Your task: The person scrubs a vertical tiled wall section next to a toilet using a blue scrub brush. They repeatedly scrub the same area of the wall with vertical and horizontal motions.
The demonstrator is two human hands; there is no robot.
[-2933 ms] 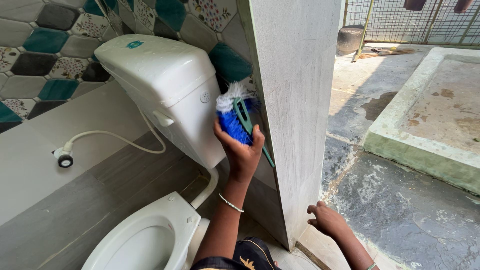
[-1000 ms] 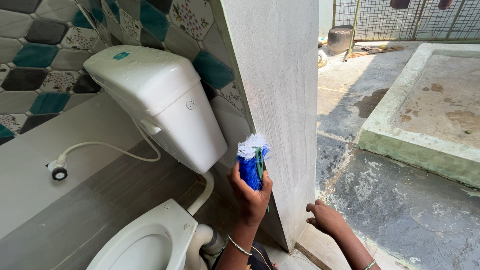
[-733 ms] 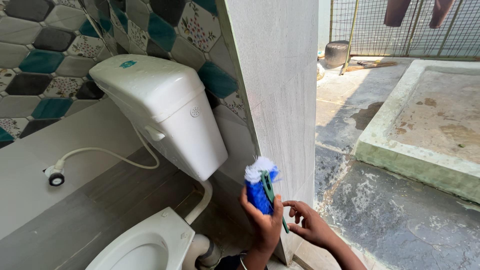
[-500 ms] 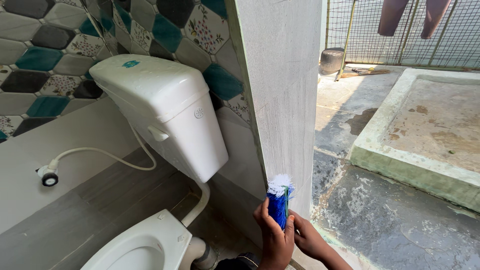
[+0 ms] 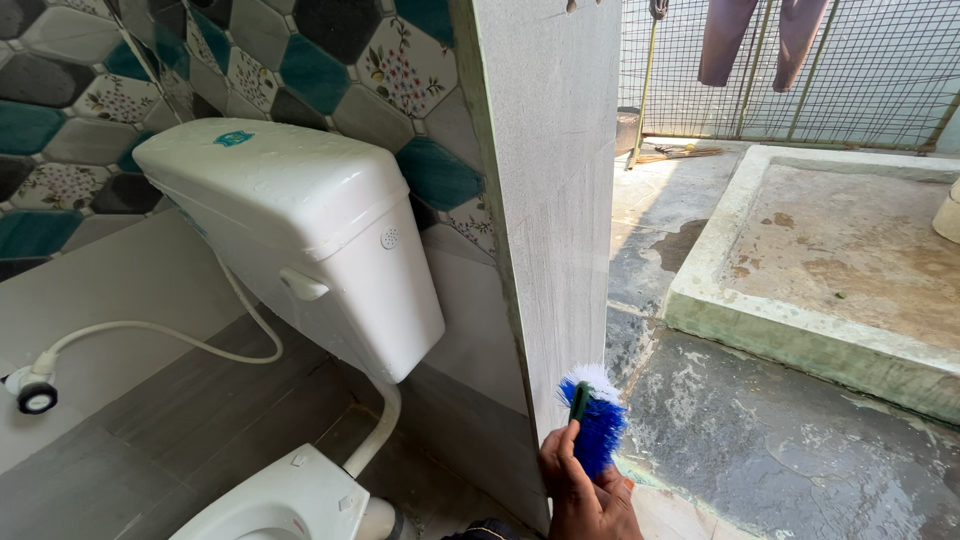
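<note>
A scrub brush (image 5: 597, 428) with blue and white bristles and a green handle is held upright at the bottom of the view, its bristles against the lower edge of the grey wall end (image 5: 560, 200). My left hand (image 5: 575, 495) is closed around its handle, thumb lying up the green part. Fingers of my right hand (image 5: 624, 488) show just right of the brush, pressed close to the left hand; their grip is hidden. The white toilet cistern (image 5: 300, 220) hangs on the tiled wall to the left.
The toilet bowl (image 5: 275, 505) rim sits at the bottom left, with a white hose and valve (image 5: 35, 385) on the wall. Outside to the right lie a wet stone floor (image 5: 780, 460), a raised concrete slab (image 5: 830, 250) and a wire fence (image 5: 850, 70) with hanging cloth.
The brush came down from the cistern's side and moved right to the wall's lower edge. My right hand left the floor and joined the left at the brush.
</note>
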